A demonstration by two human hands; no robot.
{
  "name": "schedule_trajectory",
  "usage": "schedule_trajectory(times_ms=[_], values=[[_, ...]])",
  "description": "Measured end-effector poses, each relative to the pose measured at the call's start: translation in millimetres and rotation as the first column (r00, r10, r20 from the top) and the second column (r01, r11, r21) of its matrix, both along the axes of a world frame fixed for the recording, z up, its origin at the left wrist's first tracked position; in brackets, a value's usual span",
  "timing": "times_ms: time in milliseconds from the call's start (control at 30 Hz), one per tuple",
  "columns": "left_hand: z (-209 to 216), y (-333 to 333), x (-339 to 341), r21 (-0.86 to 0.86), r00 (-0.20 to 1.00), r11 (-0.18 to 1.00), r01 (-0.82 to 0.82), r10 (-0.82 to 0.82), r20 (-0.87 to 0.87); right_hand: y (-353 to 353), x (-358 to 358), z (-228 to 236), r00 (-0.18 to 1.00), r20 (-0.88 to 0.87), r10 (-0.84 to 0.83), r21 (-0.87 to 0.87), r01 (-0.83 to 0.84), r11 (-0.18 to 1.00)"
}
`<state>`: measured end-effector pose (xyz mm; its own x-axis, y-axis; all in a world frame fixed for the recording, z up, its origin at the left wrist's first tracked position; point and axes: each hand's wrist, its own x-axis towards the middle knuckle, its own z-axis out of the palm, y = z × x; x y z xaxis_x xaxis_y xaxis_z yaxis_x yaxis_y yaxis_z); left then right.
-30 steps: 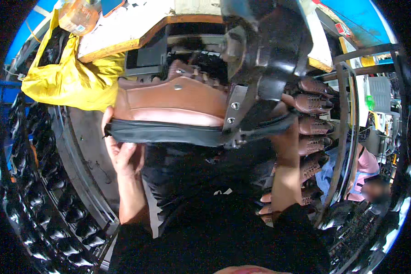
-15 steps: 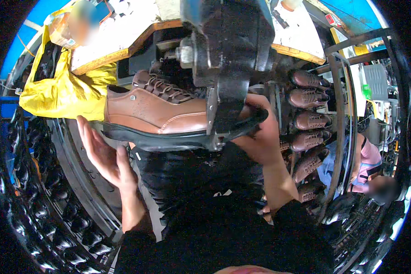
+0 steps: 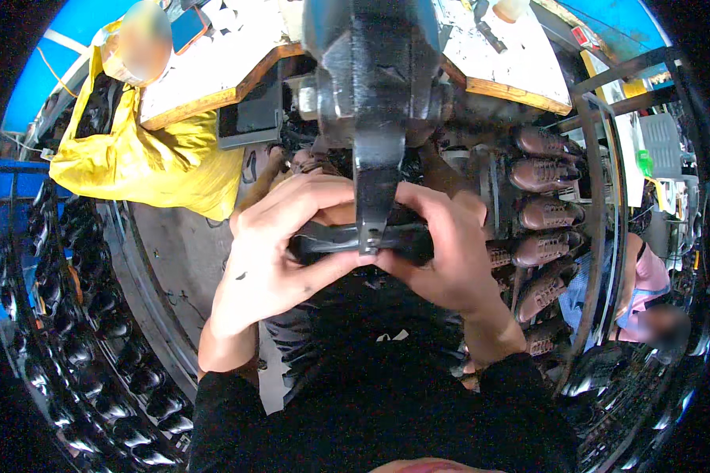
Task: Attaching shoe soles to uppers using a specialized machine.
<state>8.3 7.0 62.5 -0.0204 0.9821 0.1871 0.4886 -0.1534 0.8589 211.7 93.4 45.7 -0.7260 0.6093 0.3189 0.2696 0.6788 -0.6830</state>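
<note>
A brown leather shoe with a black sole [image 3: 327,236] sits under the dark metal arm of a press machine [image 3: 375,102], heel end toward me; only the sole edge and a bit of brown upper show. My left hand [image 3: 280,252] grips the left side of the shoe. My right hand [image 3: 446,252] grips its right side. The fingers of both hands wrap over the sole, close to the machine's vertical clamp bar [image 3: 373,209]. Most of the shoe is hidden by my hands and the machine.
A rack [image 3: 540,205] at the right holds several brown shoes. A yellow bag [image 3: 146,162] hangs at the left below a wooden-edged bench [image 3: 213,87]. Rows of dark shoe forms [image 3: 79,315] curve along the lower left. Another person [image 3: 647,292] sits at the far right.
The shoe has turned from side-on to heel-on under the press arm. My left hand went from open beside the sole to gripping it; both hands now clasp the shoe.
</note>
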Motion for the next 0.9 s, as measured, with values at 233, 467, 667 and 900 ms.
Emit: schedule_trajectory(times_ms=[233, 467, 667, 900], values=[[-30.7, -14.7, 8.5, -0.070, 0.921, 0.994, -0.084, 0.104, 0.376, 0.8, 17.0, -121.7, 0.967, -0.255, -0.005, -0.399, -0.100, 0.911], [-73.0, -18.6, 27.0, -0.007, 0.693, 0.992, -0.125, 0.092, 0.715, 3.0, 47.4, -177.1, 0.901, -0.418, -0.117, -0.867, -0.357, 0.346], [-71.8, -15.3, 45.9, -0.019, 0.516, 0.984, -0.177, 0.109, 0.850, 54.3, 129.4, -150.4, 0.996, 0.003, -0.089, -0.432, 0.081, 0.898], [-92.9, -16.7, 53.1, -0.010, 0.422, 0.981, -0.194, 0.093, 0.902, 89.9, 156.7, -65.2, 0.976, 0.008, -0.218, -0.246, 0.213, 0.946]])
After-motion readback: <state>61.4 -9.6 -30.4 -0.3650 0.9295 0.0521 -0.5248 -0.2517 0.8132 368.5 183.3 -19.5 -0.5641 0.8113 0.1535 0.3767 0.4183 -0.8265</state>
